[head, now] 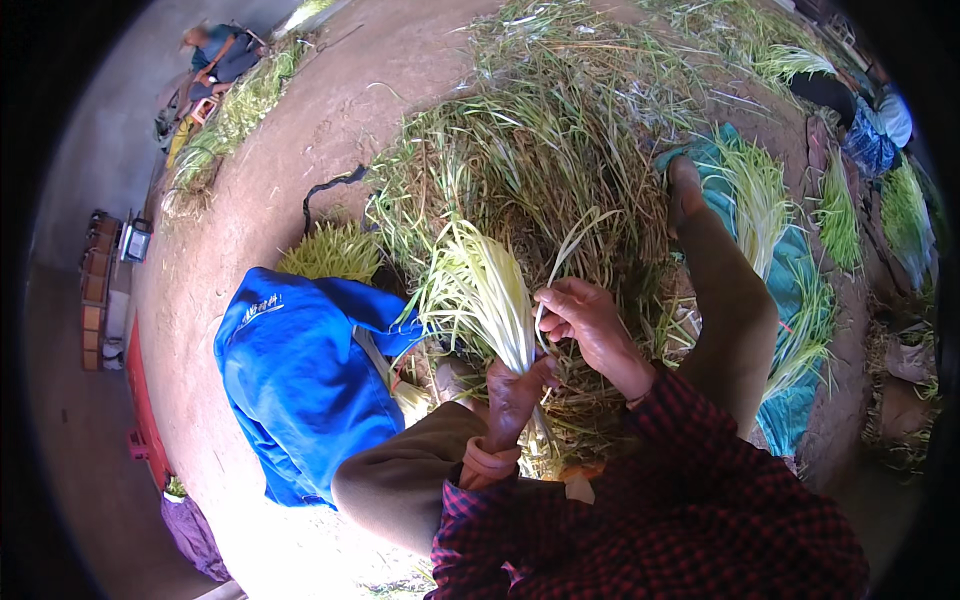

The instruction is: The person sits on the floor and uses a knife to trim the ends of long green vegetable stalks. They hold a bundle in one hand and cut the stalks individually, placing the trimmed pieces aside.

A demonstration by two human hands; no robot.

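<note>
My left hand (pixel 514 394) grips a thick bunch of pale yellow-green leafy stalks (pixel 487 300), which look like blanched garlic shoots. Their leaves fan out away from me, and the white stems pass through my fist. Beside the bunch, my right hand (pixel 589 330) pinches one loose stalk (pixel 566 247) between thumb and fingers; its tip bends over to the right. Beneath both hands spreads a large heap of green and dried leaves (pixel 540 157). A pink band (pixel 491 457) circles my left wrist.
A blue jacket (pixel 307 382) lies at my left knee, with upright pale shoots (pixel 334 251) behind it. Right of my leg, more stalks (pixel 757 202) rest on teal sheeting (pixel 787 300). One person (pixel 221 56) sits far left; another (pixel 874 120) is at far right.
</note>
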